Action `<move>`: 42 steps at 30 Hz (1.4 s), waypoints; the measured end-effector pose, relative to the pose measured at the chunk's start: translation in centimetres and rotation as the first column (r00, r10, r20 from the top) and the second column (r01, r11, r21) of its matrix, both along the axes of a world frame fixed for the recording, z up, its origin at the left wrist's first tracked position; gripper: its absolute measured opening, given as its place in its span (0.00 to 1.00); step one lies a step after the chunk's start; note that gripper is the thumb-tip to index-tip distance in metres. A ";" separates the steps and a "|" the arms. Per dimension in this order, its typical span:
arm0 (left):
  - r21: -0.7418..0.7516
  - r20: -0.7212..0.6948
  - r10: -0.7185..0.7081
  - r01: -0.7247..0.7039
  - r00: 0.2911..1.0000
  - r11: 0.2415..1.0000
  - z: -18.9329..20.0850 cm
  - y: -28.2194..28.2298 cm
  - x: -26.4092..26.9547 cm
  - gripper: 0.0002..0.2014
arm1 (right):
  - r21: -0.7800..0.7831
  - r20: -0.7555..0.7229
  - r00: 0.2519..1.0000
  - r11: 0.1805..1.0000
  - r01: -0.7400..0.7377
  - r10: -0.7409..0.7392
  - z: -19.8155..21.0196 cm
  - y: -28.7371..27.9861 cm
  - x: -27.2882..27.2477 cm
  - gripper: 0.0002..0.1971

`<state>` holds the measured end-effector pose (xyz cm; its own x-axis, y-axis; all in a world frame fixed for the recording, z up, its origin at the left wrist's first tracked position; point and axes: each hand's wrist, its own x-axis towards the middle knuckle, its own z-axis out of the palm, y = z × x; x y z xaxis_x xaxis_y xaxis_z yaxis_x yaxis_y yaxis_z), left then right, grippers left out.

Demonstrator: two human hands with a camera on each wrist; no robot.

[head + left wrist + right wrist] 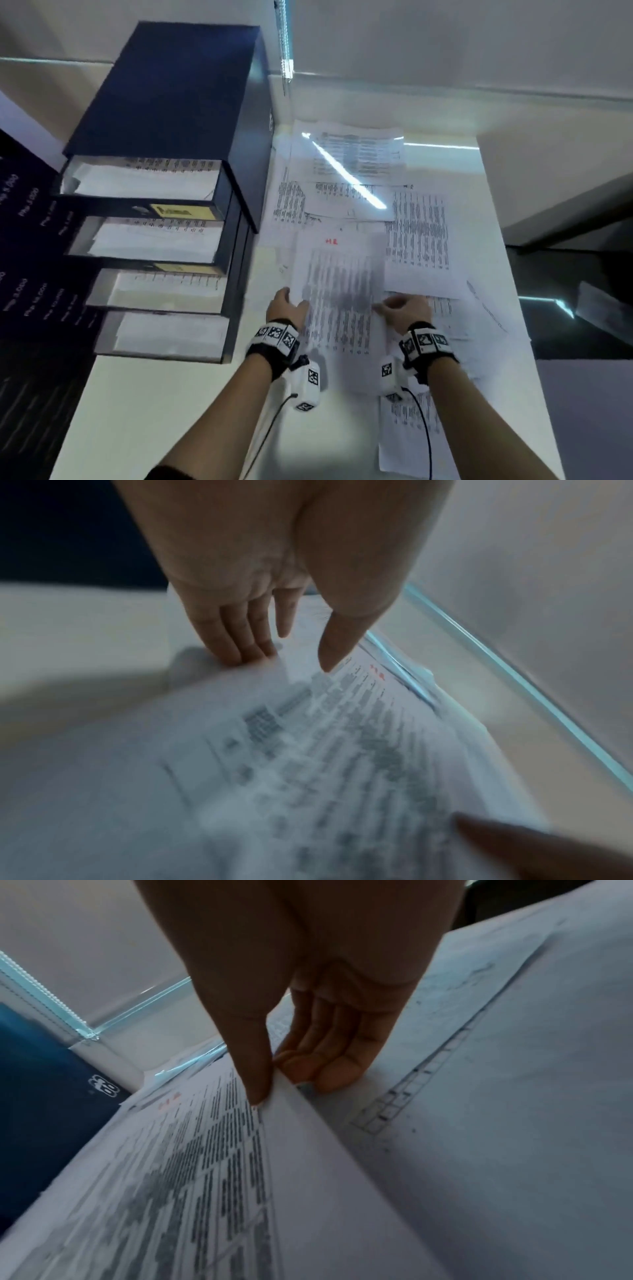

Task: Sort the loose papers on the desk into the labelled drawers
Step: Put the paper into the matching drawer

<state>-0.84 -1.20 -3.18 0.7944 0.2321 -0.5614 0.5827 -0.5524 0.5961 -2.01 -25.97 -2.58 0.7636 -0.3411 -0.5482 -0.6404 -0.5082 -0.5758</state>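
Both hands on one sheet (337, 294) with a red heading, lifted off the paper pile (416, 236) on the tabletop (178, 404). Right hand (406, 313) pinches the right edge, thumb (255, 1069) on top, fingers (318, 1064) curled under. Left hand (286, 306) has straight fingers (236, 639) under the left edge with the thumb above, not clamped. Drawers (154, 240) stand to the left, all pulled out, papers inside. Risks: left side could slip or sag since it's only propped; a second sheet may ride along; label text is blurred, so a wrong drawer is possible.
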 end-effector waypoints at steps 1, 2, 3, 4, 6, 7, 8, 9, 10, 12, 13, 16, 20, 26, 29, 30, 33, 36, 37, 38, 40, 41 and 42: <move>-0.013 -0.010 0.039 -0.039 0.999 0.999 -0.4 -0.3 -0.3 0.26 | 0.034 0.009 1.000 0.999 -0.027 0.027 0.1 -0.4 -0.1 0.12; -0.020 0.007 0.062 -0.061 0.998 0.998 -0.7 -0.6 -0.6 0.24 | 0.062 0.018 0.999 0.997 -0.048 0.047 0.4 -1.1 -0.4 0.11; -0.012 0.028 0.075 -0.075 0.997 0.997 -0.9 -0.7 -0.8 0.21 | 0.071 0.029 0.998 0.996 -0.059 0.058 0.4 -2.0 -0.6 0.11; -0.002 0.055 0.088 -0.088 0.995 0.996 -0.9 -0.8 -0.9 0.17 | 0.055 0.039 0.997 0.997 -0.061 0.059 0.3 -3.1 -0.9 0.13; 0.015 0.089 0.098 -0.100 0.991 0.995 -0.9 -0.9 -1.0 0.14 | 0.006 0.068 0.997 1.000 -0.023 0.022 0.2 -6.0 -1.7 0.14; 0.029 0.092 0.093 -0.096 0.991 0.995 -0.9 -1.1 -0.9 0.13 | -0.006 0.079 0.997 1.000 0.001 0.000 0.2 -7.4 -2.1 0.14; 0.047 0.099 0.076 -0.081 0.992 0.996 -0.9 -1.5 -0.9 0.13 | 0.001 0.076 0.997 1.000 0.013 -0.013 0.2 -8.5 -2.6 0.13; 0.065 0.099 0.056 -0.062 0.994 0.996 -0.6 -2.1 -0.8 0.14 | 0.025 0.060 0.998 1.000 0.011 -0.012 0.4 -9.4 -2.9 0.11; 0.076 0.104 0.040 -0.048 0.994 0.996 -0.6 -2.7 -0.6 0.15 | 0.048 0.029 1.000 0.999 -0.011 0.009 0.6 -9.9 -3.3 0.08; 0.088 0.112 -0.007 -0.003 0.994 0.996 -0.5 -4.1 -0.1 0.17 | 0.067 0.009 0.999 0.997 -0.043 0.043 0.4 -11.1 -3.6 0.03; 0.100 0.102 -0.041 0.031 0.994 0.995 -0.5 -4.7 0.1 0.19 | 0.040 0.019 0.999 0.999 -0.026 0.025 0.2 -11.9 -3.6 0.04; 0.127 0.070 -0.108 0.099 0.992 0.987 -0.6 -6.1 0.8 0.23 | -0.154 0.047 0.991 0.980 0.129 -0.123 0.4 -15.5 -3.8 0.09; 0.144 0.073 -0.096 0.085 0.993 0.986 -1.0 -6.7 1.3 0.22 | -0.243 0.077 0.962 0.930 0.275 -0.264 1.7 -19.1 -4.8 0.10; 0.079 0.058 -0.083 0.078 0.995 0.994 -0.8 -8.2 1.3 0.18 | -0.126 0.054 0.994 0.987 0.102 -0.096 -0.2 -15.4 -4.1 0.09; 0.005 0.076 0.018 -0.018 0.997 1.000 -0.5 -8.9 1.0 0.13 | -0.084 0.045 0.999 0.996 -0.016 0.020 -1.1 -11.7 -3.8 0.07; -0.017 0.068 0.029 -0.028 0.997 0.999 -0.6 -9.0 0.8 0.14 | -0.049 0.051 0.998 0.998 -0.036 0.038 -1.1 -10.5 -3.8 0.07; -0.035 -0.019 -0.128 0.128 0.992 0.991 -0.3 -8.9 -0.1 0.20 | -0.031 0.074 0.993 0.996 -0.089 0.091 -1.2 -8.3 -3.6 0.11; -0.077 0.053 -0.125 0.129 0.991 0.989 0.2 -8.3 -1.3 0.30 | -0.131 0.216 0.961 0.980 -0.147 0.173 0.1 -7.7 -3.2 0.10; -0.107 0.103 -0.057 0.068 0.993 0.992 0.6 -7.9 -1.5 0.37 | -0.158 0.312 0.932 0.977 -0.143 0.187 1.0 -7.6 -3.0 0.09; -0.150 0.141 0.033 -0.011 0.989 0.989 0.9 -7.4 -1.6 0.45 | -0.161 0.401 0.896 0.978 -0.133 0.188 2.4 -7.4 -2.7 0.07; -0.222 0.173 0.159 -0.119 0.972 0.968 2.2 -6.0 -1.4 0.53 | -0.102 0.500 0.848 0.985 -0.143 0.175 5.8 -6.7 -2.1 0.05; -0.258 0.177 0.169 -0.120 0.970 0.959 2.9 -5.1 -1.4 0.53 | -0.034 0.532 0.830 0.984 -0.175 0.166 7.7 -6.1 -1.8 0.04; -0.307 0.170 0.150 -0.092 0.974 0.947 3.6 -4.2 -1.4 0.49 | 0.074 0.557 0.818 0.973 -0.219 0.142 9.4 -5.4 -1.6 0.05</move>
<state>-2.19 -5.39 0.44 0.8684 0.1800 -0.4620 0.4951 -0.2667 0.8269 -3.61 -31.36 6.83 0.9910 -0.1231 -0.0530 -0.1062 -0.4798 -0.8709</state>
